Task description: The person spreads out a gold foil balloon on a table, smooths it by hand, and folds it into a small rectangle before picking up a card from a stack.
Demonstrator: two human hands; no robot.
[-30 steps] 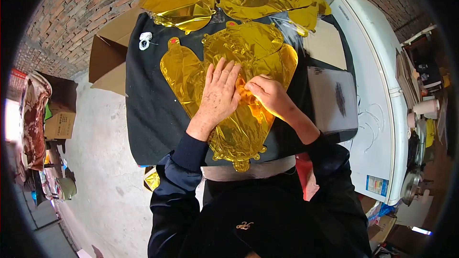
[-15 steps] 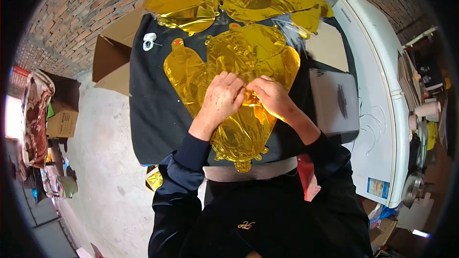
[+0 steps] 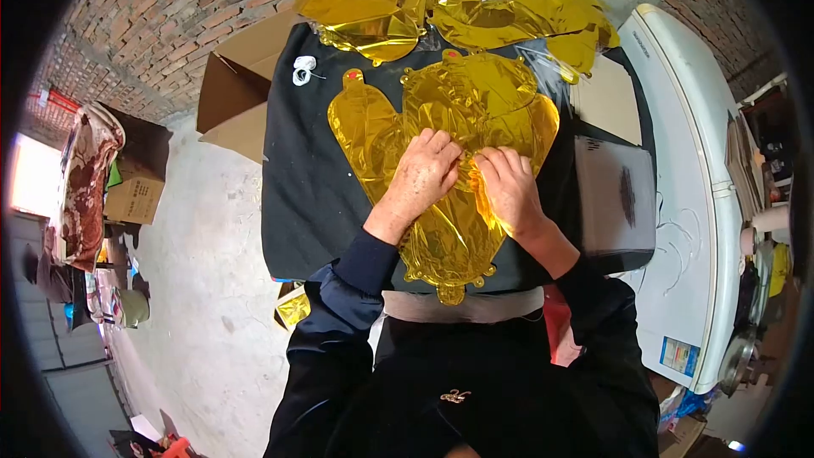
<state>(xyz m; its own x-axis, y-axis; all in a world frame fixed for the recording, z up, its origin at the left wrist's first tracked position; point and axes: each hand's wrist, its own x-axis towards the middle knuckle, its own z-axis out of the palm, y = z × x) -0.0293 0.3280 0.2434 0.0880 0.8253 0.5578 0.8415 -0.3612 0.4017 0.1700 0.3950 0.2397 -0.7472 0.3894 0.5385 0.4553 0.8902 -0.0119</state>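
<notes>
Flat gold foil balloons [image 3: 454, 242] lie in an overlapping pile on the black cloth [image 3: 305, 161] in front of me. My left hand [image 3: 424, 170] is closed over the middle of the pile, fingers curled into the foil. Close to its right, my right hand [image 3: 509, 191] is closed too, with crumpled foil bunched bright orange-gold beneath its palm. A small gap separates the two hands. My fingertips are partly hidden, so the exact fold they pinch does not show. Red dots mark the tabs on two upper balloon ends.
More gold foil balloons [image 3: 365, 8] are heaped along the far edge. A coil of white string [image 3: 303, 70] lies at the upper left. On the right are a clear plastic bag [image 3: 615, 195], a cardboard sheet [image 3: 606, 97] and a white appliance [image 3: 691, 203]. An open cardboard box [image 3: 233, 102] stands left.
The camera view has swung, so the whole scene sits further right. My right hand has drawn slightly away from my left and turned, its fingers now pointing further up.
</notes>
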